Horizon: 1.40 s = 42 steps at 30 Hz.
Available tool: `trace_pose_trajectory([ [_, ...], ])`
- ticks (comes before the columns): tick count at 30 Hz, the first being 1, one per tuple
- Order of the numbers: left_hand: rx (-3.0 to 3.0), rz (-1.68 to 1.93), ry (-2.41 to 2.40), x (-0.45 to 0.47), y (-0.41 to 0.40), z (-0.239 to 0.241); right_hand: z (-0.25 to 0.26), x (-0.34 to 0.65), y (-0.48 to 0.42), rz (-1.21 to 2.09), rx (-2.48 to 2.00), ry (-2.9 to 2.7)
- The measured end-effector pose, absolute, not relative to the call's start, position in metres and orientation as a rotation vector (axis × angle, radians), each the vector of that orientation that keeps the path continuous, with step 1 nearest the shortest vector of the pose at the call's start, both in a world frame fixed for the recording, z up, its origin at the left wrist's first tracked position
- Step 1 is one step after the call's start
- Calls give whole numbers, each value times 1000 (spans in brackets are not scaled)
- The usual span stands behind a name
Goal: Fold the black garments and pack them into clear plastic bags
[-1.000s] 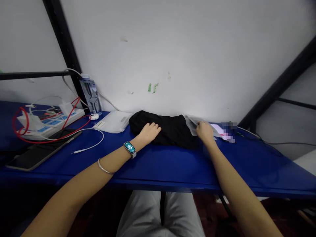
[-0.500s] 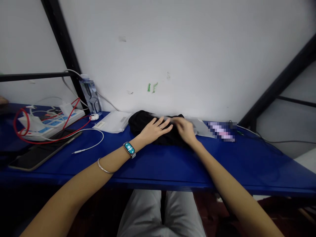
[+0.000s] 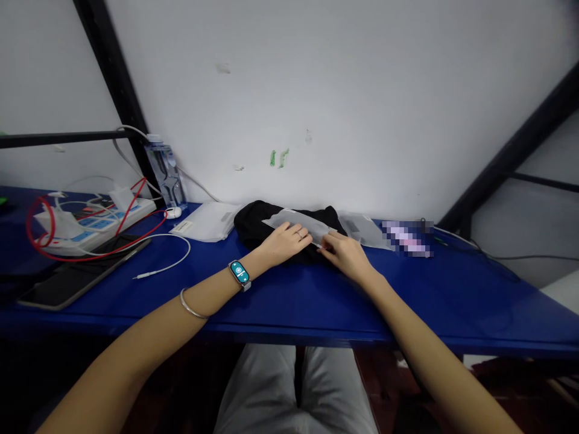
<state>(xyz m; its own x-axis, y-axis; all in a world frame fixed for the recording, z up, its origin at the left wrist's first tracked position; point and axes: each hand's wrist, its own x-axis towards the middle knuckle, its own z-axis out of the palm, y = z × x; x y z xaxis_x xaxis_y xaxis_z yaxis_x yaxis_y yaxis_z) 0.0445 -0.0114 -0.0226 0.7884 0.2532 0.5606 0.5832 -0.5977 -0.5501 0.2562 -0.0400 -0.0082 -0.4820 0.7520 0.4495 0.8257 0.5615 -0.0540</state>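
Observation:
A frosted plastic bag (image 3: 289,217) lies slantwise over a bundle of black cloth (image 3: 253,220) against the wall. My left hand (image 3: 286,242), with a ring on one finger, is bent over the bag's near edge. Its fingers are together and the thumb is hidden. Close beside it, my right hand (image 3: 344,253) pinches the bag's lower right edge between thumb and fingers. The black cloth shows behind and below both hands.
Left of the cloth lies a stack of frosted bags (image 3: 212,220); another frosted bag (image 3: 373,234) is on the right. A water bottle (image 3: 167,178), a power strip (image 3: 108,220) with cables, an earphone case (image 3: 172,213) and a dark tablet (image 3: 76,280) occupy the blue desk's left side.
The blurred plastic bag now lies still and visible across the cloth. My right hand has come down and nearer to me, and my left hand's spread fingers have drawn together.

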Motion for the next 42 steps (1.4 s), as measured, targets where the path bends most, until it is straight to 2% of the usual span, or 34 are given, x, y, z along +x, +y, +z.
trace_pose_trajectory([
  [9,-2255,-615,-497,54,-15,-22,-15,251,-43,-62,-1028,-2373],
  [20,-2249,-612,-586,49,-16,-10,-1,258,-55,-630,-1166,-2352],
  [30,-2121,-542,-745,21,0,-6,2,323,-55,-628,-1343,-2199],
  [37,-2096,-585,-803,6,7,-3,0,334,-56,-615,-1460,-2190],
  [42,-2089,-608,-828,2,9,-5,2,316,-60,-579,-1305,-2298],
])
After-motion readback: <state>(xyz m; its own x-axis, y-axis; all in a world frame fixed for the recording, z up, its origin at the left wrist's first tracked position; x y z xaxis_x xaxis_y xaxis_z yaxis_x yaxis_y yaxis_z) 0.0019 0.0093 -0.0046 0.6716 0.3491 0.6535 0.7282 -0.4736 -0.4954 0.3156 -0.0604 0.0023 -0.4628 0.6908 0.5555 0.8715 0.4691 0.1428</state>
